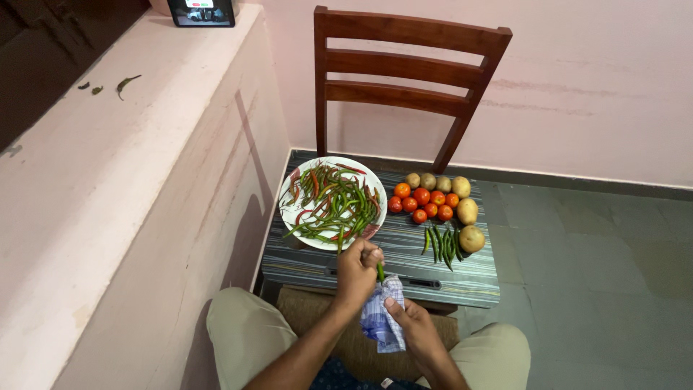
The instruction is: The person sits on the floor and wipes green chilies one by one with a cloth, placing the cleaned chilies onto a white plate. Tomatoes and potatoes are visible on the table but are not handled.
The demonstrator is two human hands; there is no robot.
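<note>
My left hand point(359, 273) pinches a green chilli point(380, 271) by its top, just in front of the white plate point(299, 217). My right hand point(413, 326) holds a crumpled blue and white checked cloth point(382, 318) right under the chilli, touching its lower end. The plate is heaped with green and red chillies point(333, 202). It rests on the left side of a striped chair seat point(404, 245). Both hands hover over the seat's front edge, above my knees.
Red tomatoes point(424, 202), several potatoes point(465, 209) and a small row of green chillies point(442, 244) lie on the seat's right half. The wooden chair back point(404, 65) faces a pink wall. A pink ledge point(108, 144) runs along my left, with a small screen point(202, 12).
</note>
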